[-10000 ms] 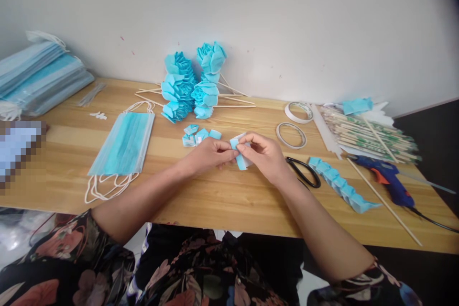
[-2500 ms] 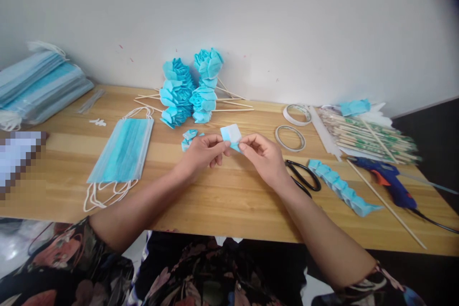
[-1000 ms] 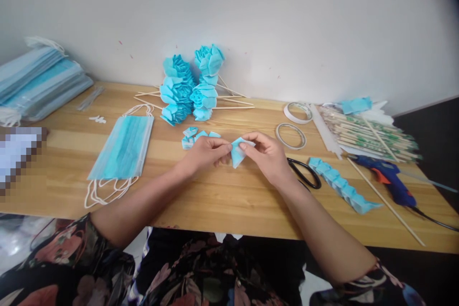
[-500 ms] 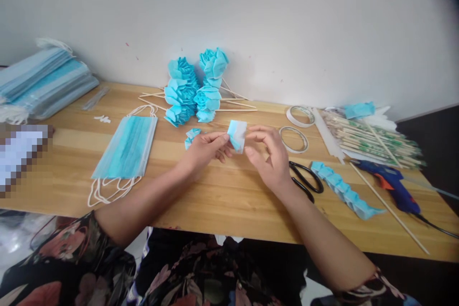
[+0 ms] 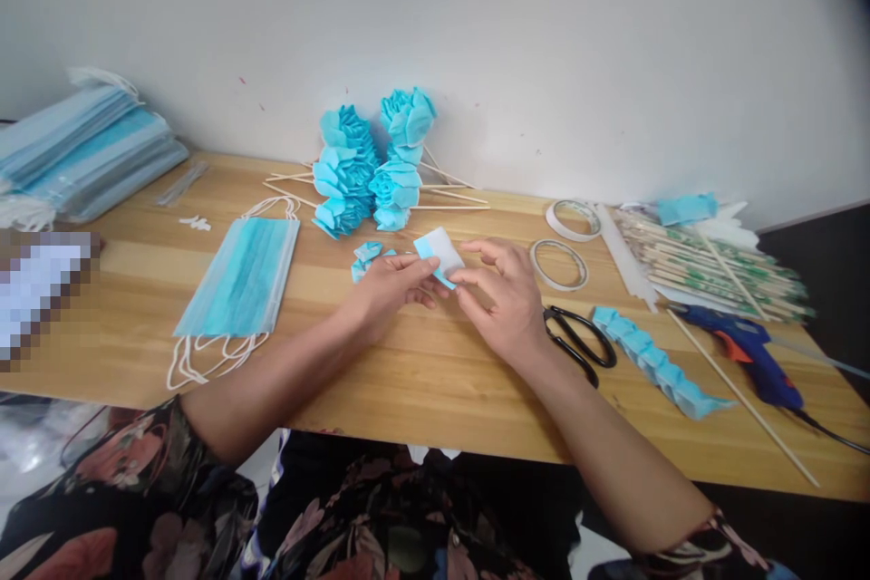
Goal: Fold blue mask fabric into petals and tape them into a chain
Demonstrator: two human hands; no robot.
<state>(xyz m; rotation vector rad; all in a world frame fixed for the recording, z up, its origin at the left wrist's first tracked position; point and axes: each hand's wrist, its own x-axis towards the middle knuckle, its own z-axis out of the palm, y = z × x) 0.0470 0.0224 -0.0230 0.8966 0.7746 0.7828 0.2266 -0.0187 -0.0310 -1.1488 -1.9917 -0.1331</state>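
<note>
My left hand and my right hand meet over the middle of the wooden table. Both pinch a small light-blue and white folded piece of mask fabric, held just above the tabletop. Small folded blue pieces lie just behind my left hand. A flat blue face mask with white ear loops lies to the left. Black scissors rest right beside my right wrist.
Blue fabric flowers on wooden sticks lean at the wall. Two tape rolls, a folded blue strip, a blue glue gun, a bundle of sticks lie right. A stack of masks sits far left.
The folded piece has been turned and refolded between my fingers over the last seconds. It now shows a flat white face, raised a little between both hands. The view shifted slightly.
</note>
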